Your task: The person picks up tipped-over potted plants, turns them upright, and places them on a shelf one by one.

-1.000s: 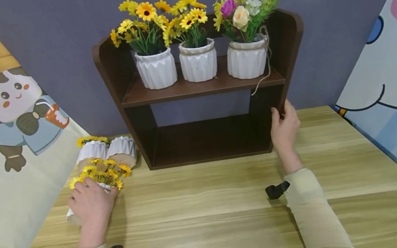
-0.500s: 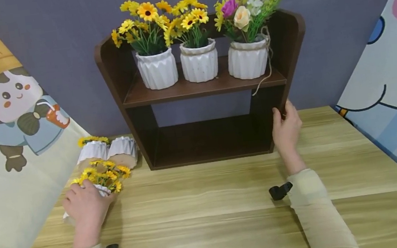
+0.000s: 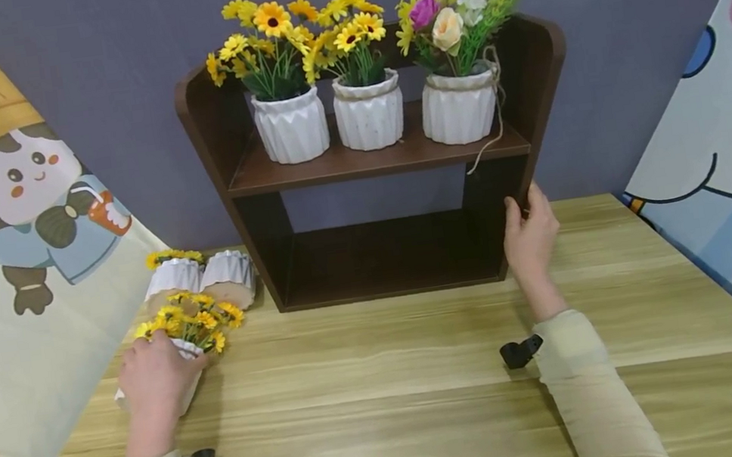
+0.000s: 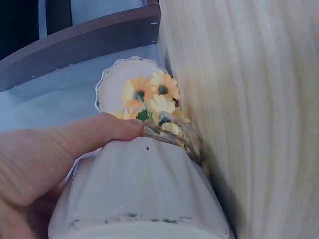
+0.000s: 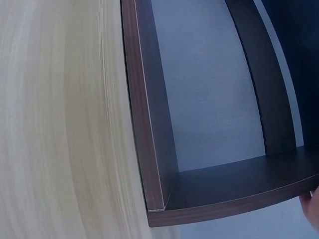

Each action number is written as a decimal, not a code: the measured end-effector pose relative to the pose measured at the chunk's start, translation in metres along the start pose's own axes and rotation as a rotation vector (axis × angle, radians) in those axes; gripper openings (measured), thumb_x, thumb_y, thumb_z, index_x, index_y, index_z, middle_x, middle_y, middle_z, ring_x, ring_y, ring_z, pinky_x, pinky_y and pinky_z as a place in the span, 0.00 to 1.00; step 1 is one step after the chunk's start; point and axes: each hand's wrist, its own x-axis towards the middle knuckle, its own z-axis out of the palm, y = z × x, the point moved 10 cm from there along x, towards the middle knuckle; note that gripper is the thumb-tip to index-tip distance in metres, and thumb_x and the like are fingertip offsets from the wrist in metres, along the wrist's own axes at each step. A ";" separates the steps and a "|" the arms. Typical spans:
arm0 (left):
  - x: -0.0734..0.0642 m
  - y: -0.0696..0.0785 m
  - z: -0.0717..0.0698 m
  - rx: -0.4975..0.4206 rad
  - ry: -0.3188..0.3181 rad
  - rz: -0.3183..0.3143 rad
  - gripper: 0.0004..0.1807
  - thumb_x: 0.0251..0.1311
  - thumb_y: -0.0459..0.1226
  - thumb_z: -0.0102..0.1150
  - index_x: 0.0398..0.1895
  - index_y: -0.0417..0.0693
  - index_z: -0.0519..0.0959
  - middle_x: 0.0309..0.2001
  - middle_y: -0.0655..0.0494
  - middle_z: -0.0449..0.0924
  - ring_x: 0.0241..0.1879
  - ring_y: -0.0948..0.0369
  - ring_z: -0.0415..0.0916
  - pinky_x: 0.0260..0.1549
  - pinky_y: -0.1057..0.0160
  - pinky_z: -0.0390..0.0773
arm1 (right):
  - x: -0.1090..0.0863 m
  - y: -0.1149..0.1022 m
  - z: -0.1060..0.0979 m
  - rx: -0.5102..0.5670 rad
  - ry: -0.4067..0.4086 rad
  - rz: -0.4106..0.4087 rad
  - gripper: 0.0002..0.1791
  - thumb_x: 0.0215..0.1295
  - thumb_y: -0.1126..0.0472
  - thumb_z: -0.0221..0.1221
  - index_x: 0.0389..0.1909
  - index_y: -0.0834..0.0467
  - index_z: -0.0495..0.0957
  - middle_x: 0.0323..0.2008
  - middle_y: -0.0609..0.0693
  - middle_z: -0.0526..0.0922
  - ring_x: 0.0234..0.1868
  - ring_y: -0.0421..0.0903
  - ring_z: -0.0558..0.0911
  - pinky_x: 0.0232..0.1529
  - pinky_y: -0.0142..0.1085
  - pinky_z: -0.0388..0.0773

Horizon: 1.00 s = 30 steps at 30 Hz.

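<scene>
At the table's left, my left hand (image 3: 154,373) grips a white fluted flowerpot (image 4: 139,189) of yellow flowers (image 3: 195,322). The pot lies tilted, its blooms pointing away from me. In the left wrist view the thumb presses near its rim, where twine runs; the other fingers are mostly hidden. My right hand (image 3: 531,235) holds the right side panel of the dark brown two-tier shelf (image 3: 380,172), thumb at the front edge and fingers along the outer side. Only a bit of that hand shows in the right wrist view, beside the panel (image 5: 239,204).
On the upper tier stand two pots of yellow flowers (image 3: 292,127) and a mixed-flower pot (image 3: 459,110) with dangling twine. Two more white pots (image 3: 228,276) lie on their sides left of the shelf. Printed cloths (image 3: 19,248) flank the wood-grain table (image 3: 386,394).
My left hand has shifted slightly left, and more of the pot's side shows under it. My right hand stays at the panel; the view has shifted a little.
</scene>
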 end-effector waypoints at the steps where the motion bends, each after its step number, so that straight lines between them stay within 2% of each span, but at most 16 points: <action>1: 0.000 0.000 0.000 -0.004 0.002 0.000 0.42 0.36 0.52 0.69 0.39 0.21 0.66 0.35 0.23 0.66 0.37 0.31 0.65 0.29 0.40 0.66 | 0.000 0.000 0.000 -0.002 0.000 -0.002 0.16 0.62 0.59 0.55 0.48 0.63 0.73 0.43 0.63 0.78 0.45 0.58 0.78 0.44 0.47 0.75; 7: 0.001 0.004 -0.007 -0.036 0.057 0.027 0.39 0.37 0.50 0.69 0.39 0.22 0.68 0.33 0.26 0.67 0.34 0.32 0.67 0.24 0.43 0.67 | 0.000 0.000 0.001 -0.004 0.000 0.006 0.16 0.62 0.60 0.55 0.48 0.63 0.73 0.44 0.63 0.78 0.45 0.58 0.78 0.45 0.47 0.75; 11: 0.002 0.008 -0.010 -0.057 0.066 0.042 0.40 0.39 0.50 0.68 0.42 0.21 0.68 0.35 0.26 0.68 0.34 0.33 0.68 0.25 0.43 0.67 | 0.000 -0.001 0.000 -0.009 -0.001 -0.002 0.16 0.62 0.61 0.54 0.48 0.65 0.73 0.43 0.63 0.78 0.45 0.59 0.77 0.45 0.48 0.72; 17: 0.003 0.013 -0.015 -0.099 0.104 0.048 0.41 0.38 0.52 0.69 0.39 0.21 0.68 0.34 0.27 0.69 0.31 0.35 0.70 0.23 0.44 0.67 | 0.000 -0.003 0.001 -0.007 -0.004 -0.001 0.15 0.62 0.61 0.55 0.47 0.65 0.73 0.42 0.63 0.78 0.46 0.58 0.77 0.45 0.48 0.74; 24: 0.004 0.014 -0.016 -0.159 0.115 0.030 0.47 0.38 0.50 0.69 0.52 0.22 0.63 0.38 0.25 0.69 0.33 0.33 0.70 0.25 0.43 0.68 | 0.001 -0.004 0.001 0.003 0.000 0.000 0.16 0.62 0.61 0.55 0.48 0.65 0.73 0.43 0.64 0.77 0.46 0.58 0.77 0.45 0.47 0.74; 30: 0.004 0.011 -0.014 -0.198 0.117 -0.013 0.49 0.39 0.50 0.69 0.57 0.22 0.60 0.43 0.23 0.67 0.37 0.32 0.69 0.30 0.41 0.69 | 0.000 -0.002 0.002 0.012 -0.001 0.012 0.16 0.62 0.62 0.55 0.50 0.64 0.73 0.44 0.64 0.77 0.45 0.58 0.77 0.44 0.47 0.75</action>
